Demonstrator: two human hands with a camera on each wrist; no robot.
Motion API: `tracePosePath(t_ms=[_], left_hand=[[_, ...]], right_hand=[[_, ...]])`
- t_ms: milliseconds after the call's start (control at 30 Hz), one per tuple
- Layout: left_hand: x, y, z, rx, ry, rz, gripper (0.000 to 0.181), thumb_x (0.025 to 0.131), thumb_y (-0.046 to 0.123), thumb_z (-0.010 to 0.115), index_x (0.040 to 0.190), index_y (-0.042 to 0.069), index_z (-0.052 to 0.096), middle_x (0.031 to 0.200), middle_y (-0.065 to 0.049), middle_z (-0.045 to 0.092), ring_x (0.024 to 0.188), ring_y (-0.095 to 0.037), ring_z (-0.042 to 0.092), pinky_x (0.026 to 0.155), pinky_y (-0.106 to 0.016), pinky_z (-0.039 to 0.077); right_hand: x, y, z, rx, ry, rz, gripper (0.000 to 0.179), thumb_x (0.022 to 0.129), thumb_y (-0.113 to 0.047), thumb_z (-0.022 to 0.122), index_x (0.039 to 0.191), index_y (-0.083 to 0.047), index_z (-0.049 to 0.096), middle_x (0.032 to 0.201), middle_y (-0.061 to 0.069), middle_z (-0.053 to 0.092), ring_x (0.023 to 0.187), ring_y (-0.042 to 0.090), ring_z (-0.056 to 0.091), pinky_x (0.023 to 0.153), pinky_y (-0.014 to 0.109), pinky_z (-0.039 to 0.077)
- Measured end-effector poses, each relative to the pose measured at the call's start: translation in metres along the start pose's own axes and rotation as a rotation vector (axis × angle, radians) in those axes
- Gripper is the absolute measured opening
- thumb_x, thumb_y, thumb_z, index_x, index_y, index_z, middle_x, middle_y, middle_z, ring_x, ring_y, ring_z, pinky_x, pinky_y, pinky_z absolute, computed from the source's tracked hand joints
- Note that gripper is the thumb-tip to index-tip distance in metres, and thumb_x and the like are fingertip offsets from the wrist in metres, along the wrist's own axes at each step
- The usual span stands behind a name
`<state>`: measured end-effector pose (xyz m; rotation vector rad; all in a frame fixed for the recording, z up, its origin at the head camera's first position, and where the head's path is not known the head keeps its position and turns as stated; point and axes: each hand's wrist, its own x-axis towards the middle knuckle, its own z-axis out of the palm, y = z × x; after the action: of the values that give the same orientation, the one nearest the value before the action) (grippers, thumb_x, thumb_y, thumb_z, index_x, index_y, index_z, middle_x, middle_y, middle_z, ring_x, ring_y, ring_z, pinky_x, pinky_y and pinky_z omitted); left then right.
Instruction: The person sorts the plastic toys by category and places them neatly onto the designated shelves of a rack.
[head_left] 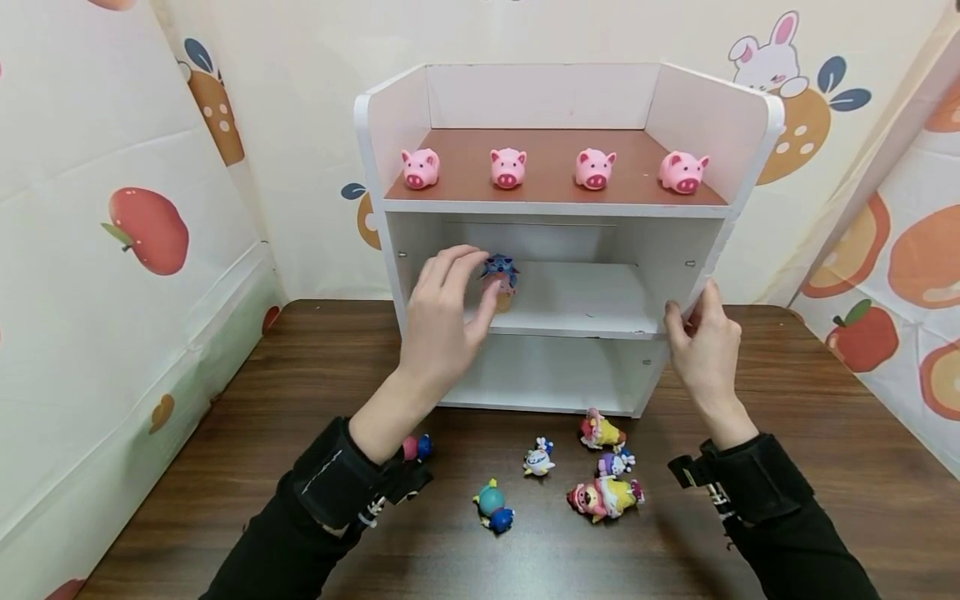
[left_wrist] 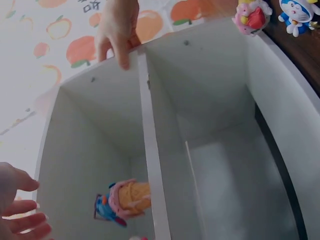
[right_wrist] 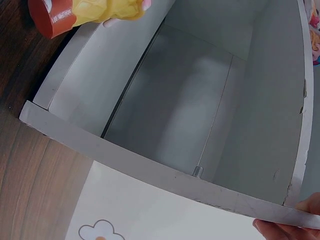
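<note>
My left hand [head_left: 442, 321] reaches to the middle board of a small white shelf [head_left: 577, 296]. Beside its fingers a blue figurine with a pink-and-tan cone-like base [head_left: 501, 283] stands on that board, near the left wall. In the left wrist view, spread fingers [left_wrist: 22, 220] show a gap from the figurine [left_wrist: 127, 200]. My right hand [head_left: 705, 358] grips the front edge of the shelf's right side panel, around the middle board's height. The right wrist view catches its fingertips [right_wrist: 280, 230] at that panel edge [right_wrist: 240, 201].
Several pink pig figurines [head_left: 508, 168] line the brown top board. On the wooden table [head_left: 360, 533] before the shelf lie small toys: a teal-and-blue one [head_left: 492, 506], a white-and-blue one [head_left: 538, 457], yellow-and-pink ones [head_left: 606, 497], and a pink-and-blue one [head_left: 417, 447] by the left wrist. Printed walls stand around.
</note>
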<state>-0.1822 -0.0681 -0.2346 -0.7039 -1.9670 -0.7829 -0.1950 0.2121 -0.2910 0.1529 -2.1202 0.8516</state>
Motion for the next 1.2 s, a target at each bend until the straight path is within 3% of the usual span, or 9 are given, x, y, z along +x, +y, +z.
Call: tracePosePath(t_ms=[100, 233, 333, 467, 600, 700, 833, 1000, 1200], left_hand=[[-0.004, -0.005, -0.005, -0.037, 0.11, 0.035, 0.023, 0.081, 0.007, 0.06, 0.101, -0.005, 0.059, 0.102, -0.014, 0.056, 0.093, -0.025, 0.049, 0.082, -0.031, 0.042], [-0.007, -0.016, -0.01, -0.077, 0.244, 0.029, 0.022, 0.08, 0.003, 0.061, 0.1, -0.005, 0.058, 0.104, -0.015, 0.054, 0.097, -0.027, 0.047, 0.086, -0.035, 0.039], [-0.009, -0.027, -0.012, -0.083, 0.329, -0.002, 0.026, 0.079, 0.003, 0.06, 0.104, -0.005, 0.055, 0.107, -0.016, 0.05, 0.102, -0.027, 0.043, 0.088, -0.037, 0.036], [-0.012, -0.04, -0.012, -0.052, 0.388, -0.072, 0.038, 0.079, 0.005, 0.062, 0.114, -0.005, 0.048, 0.112, -0.017, 0.043, 0.108, -0.025, 0.037, 0.092, -0.037, 0.032], [-0.017, -0.052, -0.01, -0.045, 0.367, -0.178, 0.049, 0.078, 0.008, 0.065, 0.119, -0.004, 0.042, 0.116, -0.016, 0.041, 0.109, -0.024, 0.036, 0.089, -0.036, 0.034], [-0.021, -0.059, -0.008, -0.073, 0.323, -0.258, 0.052, 0.078, 0.01, 0.065, 0.122, -0.004, 0.041, 0.118, -0.016, 0.042, 0.108, -0.026, 0.039, 0.084, -0.039, 0.037], [-0.026, -0.069, -0.006, -0.105, 0.281, -0.33, 0.052, 0.079, 0.01, 0.064, 0.123, -0.005, 0.042, 0.121, -0.016, 0.046, 0.106, -0.028, 0.044, 0.081, -0.042, 0.039], [-0.032, -0.078, -0.004, -0.125, 0.267, -0.366, 0.046, 0.081, 0.01, 0.063, 0.121, -0.006, 0.048, 0.119, -0.016, 0.053, 0.102, -0.028, 0.052, 0.079, -0.043, 0.044], [-0.035, -0.081, -0.004, -0.159, 0.233, -0.348, 0.04, 0.083, 0.007, 0.059, 0.12, -0.004, 0.052, 0.115, -0.016, 0.057, 0.098, -0.027, 0.057, 0.074, -0.042, 0.05]], right_hand=[[0.0, -0.001, 0.0, 0.008, 0.001, -0.002, 0.033, 0.085, -0.002, 0.052, 0.117, 0.007, 0.045, 0.1, 0.027, 0.059, 0.08, 0.038, 0.061, 0.063, 0.021, 0.048], [0.0, 0.0, 0.0, 0.022, 0.006, -0.005, 0.033, 0.085, -0.001, 0.051, 0.116, 0.007, 0.045, 0.099, 0.028, 0.059, 0.079, 0.039, 0.061, 0.062, -0.002, 0.033], [0.0, 0.0, 0.0, 0.025, 0.007, -0.008, 0.033, 0.085, -0.001, 0.051, 0.117, 0.007, 0.045, 0.1, 0.028, 0.059, 0.08, 0.039, 0.06, 0.06, -0.004, 0.031], [-0.001, 0.002, 0.0, 0.013, 0.006, -0.007, 0.034, 0.085, -0.002, 0.051, 0.117, 0.006, 0.045, 0.101, 0.026, 0.059, 0.081, 0.038, 0.061, 0.062, 0.005, 0.042], [-0.001, 0.003, 0.001, -0.002, 0.006, -0.002, 0.033, 0.085, -0.004, 0.052, 0.117, 0.004, 0.046, 0.101, 0.026, 0.06, 0.081, 0.036, 0.061, 0.063, 0.022, 0.05], [-0.001, 0.003, 0.001, 0.002, 0.01, -0.003, 0.032, 0.085, -0.004, 0.052, 0.116, 0.005, 0.047, 0.099, 0.026, 0.06, 0.08, 0.036, 0.061, 0.062, 0.011, 0.047], [-0.001, 0.002, 0.001, 0.016, 0.014, -0.012, 0.032, 0.085, -0.003, 0.052, 0.115, 0.005, 0.046, 0.098, 0.027, 0.06, 0.079, 0.037, 0.061, 0.06, -0.003, 0.033], [-0.001, 0.002, 0.002, 0.026, 0.015, -0.017, 0.032, 0.085, -0.003, 0.052, 0.116, 0.005, 0.046, 0.099, 0.027, 0.06, 0.08, 0.037, 0.061, 0.06, -0.004, 0.032], [-0.002, 0.003, 0.002, 0.029, 0.011, -0.007, 0.032, 0.085, -0.003, 0.051, 0.116, 0.005, 0.046, 0.098, 0.027, 0.06, 0.08, 0.037, 0.061, 0.061, -0.003, 0.033]])
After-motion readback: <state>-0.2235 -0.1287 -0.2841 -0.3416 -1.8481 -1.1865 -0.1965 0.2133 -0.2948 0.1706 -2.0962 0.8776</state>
